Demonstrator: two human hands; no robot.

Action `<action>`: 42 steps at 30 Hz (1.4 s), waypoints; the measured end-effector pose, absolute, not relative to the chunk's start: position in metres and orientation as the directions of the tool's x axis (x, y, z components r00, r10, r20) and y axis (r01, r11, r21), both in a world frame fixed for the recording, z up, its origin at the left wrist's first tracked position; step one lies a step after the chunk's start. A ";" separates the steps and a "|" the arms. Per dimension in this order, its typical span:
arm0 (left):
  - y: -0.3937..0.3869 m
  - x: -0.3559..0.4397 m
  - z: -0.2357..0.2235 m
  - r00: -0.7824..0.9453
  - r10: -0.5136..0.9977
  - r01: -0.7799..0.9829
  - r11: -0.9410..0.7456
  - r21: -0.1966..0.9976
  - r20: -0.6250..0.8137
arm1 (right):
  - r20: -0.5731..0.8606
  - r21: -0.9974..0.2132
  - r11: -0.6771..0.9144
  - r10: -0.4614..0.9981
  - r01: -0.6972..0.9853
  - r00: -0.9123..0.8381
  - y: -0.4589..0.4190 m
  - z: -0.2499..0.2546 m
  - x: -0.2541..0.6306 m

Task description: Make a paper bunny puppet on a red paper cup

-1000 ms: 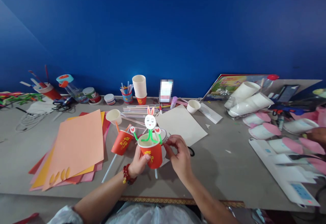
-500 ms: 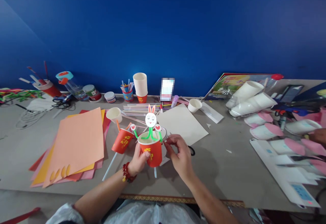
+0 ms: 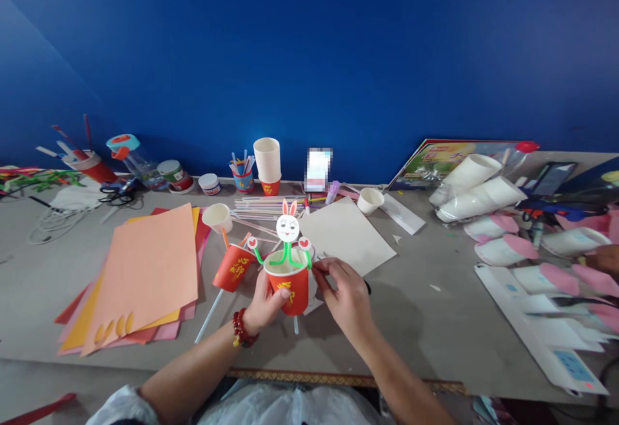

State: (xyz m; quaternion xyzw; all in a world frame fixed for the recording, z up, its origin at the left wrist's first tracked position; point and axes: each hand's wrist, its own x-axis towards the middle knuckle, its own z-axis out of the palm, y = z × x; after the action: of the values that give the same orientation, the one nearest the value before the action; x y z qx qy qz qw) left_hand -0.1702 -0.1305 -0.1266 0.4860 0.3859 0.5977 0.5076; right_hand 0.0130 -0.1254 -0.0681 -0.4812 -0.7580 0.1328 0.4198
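Note:
My left hand (image 3: 265, 306) is wrapped round the left side of a red paper cup (image 3: 296, 296) with yellow lettering, held upright. From the cup rises a white paper rabbit face (image 3: 288, 227) with pink ears, on green pipe cleaners (image 3: 288, 254). Two green arms bend over the rim, each tipped with a white disc bearing a red heart, one the left heart disc (image 3: 252, 243), the other the right heart disc (image 3: 304, 244). My right hand (image 3: 345, 293) pinches at the right green arm's lower end by the rim; its fingertips partly hide the spot. A pale straw (image 3: 296, 326) sticks out below the cup.
Left of the held cup lies another red paper cup (image 3: 233, 269) with a straw. Coloured paper sheets (image 3: 149, 264) are stacked further left. Behind are white paper (image 3: 353, 238), straws (image 3: 258, 207) and stacked cups (image 3: 267, 159). White-and-pink cups (image 3: 505, 249) lie at right, near another person's hand (image 3: 604, 258).
The right heart disc has shifted slightly right and stands straighter. My right hand has moved a little right with it. The cup, in my left hand, has barely moved.

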 end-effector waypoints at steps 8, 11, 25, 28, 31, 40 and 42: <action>-0.132 -0.171 -0.133 -0.037 0.983 -0.262 -0.182 0.948 0.178 | 0.504 -0.544 0.509 0.834 0.667 -0.226 -0.123 -0.061 0.012; -0.134 -0.172 -0.139 -0.051 0.980 -0.303 -0.201 0.932 0.194 | 0.424 -0.618 0.434 0.886 0.656 -0.186 -0.125 -0.063 0.008; -0.142 -0.173 -0.143 -0.056 0.965 -0.282 -0.262 0.923 0.257 | 0.221 -0.939 0.190 0.972 0.287 0.080 -0.116 -0.076 -0.003; -0.143 -0.174 -0.147 -0.049 0.973 -0.336 -0.230 0.913 0.227 | 0.226 -0.945 0.166 0.954 0.281 0.197 -0.106 -0.082 0.013; -0.142 -0.174 -0.153 -0.044 0.982 -0.364 -0.188 0.912 0.185 | 0.317 -0.911 0.264 0.940 0.316 0.128 -0.104 -0.073 0.029; -0.141 -0.173 -0.147 0.105 0.984 -0.469 -0.077 0.880 0.142 | 0.315 -0.805 0.476 0.849 0.355 -0.425 -0.120 -0.052 0.061; -0.137 -0.172 -0.141 0.100 0.989 -0.475 -0.048 0.879 0.108 | 0.368 -0.739 0.491 0.868 0.462 -0.333 -0.123 -0.055 0.083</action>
State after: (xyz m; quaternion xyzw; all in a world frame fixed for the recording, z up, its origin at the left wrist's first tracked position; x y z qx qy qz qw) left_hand -0.1721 -0.1373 -0.1409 0.4133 0.3108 0.5943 0.6159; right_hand 0.0827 -0.1228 -0.0550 -0.4303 -0.7727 0.2635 0.3851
